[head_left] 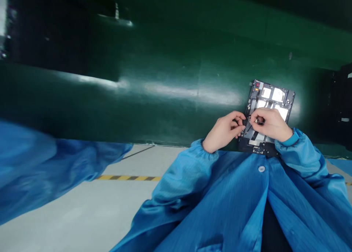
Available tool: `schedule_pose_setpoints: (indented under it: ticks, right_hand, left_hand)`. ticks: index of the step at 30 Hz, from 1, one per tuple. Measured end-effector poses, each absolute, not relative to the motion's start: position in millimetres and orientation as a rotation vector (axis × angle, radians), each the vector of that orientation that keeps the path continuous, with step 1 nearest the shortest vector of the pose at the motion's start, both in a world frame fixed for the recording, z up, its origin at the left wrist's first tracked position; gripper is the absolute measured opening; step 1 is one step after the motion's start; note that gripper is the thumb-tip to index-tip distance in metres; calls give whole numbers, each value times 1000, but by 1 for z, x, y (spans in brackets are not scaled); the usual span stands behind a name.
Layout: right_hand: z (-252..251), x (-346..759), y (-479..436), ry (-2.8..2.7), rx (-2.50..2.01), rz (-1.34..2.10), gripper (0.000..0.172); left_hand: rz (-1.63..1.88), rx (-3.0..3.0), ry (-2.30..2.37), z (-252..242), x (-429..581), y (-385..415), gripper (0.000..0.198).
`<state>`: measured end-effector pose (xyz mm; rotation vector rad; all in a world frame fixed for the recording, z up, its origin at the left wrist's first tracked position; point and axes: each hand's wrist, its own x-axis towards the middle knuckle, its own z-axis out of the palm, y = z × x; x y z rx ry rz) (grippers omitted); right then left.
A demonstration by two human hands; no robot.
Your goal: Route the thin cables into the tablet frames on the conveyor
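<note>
An opened tablet with its inner parts bare lies on the green bench at its near edge, slightly turned. Silvery-white panels and dark ribbon strips show inside it. My left hand is at the tablet's left edge, its fingers curled and the thumb close to the index finger; what they hold is too small to make out. Over the middle of the tablet, my right hand is closed in a pinch near the left edge, close to my left fingertips. Something thin appears at its fingertips, but its kind is unclear.
The green bench runs across the view. Dark equipment stands at the right, and a dark object lies at the upper left. Another person's blue sleeve reaches in from the left. Yellow-black tape marks the floor.
</note>
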<state>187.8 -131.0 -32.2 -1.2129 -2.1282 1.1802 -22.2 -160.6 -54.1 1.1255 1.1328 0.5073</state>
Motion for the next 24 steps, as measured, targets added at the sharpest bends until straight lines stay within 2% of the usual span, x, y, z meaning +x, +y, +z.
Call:
schedule_pose_setpoints:
  ticks: [6,15,24]
  right_hand:
    - [-41,188,-124,-2224,-1107,1035,17]
    - [-51,189,-121,-2216,-1092,949,18]
    - [-54,187,-118,-2201,-1138,938,20]
  left_hand:
    - [497,1155,1136,-55,-22,-156,23]
    - [543,1066,1269,-54,-8,-156,11]
    - [614,1185,1296,-56,-4,-139,15]
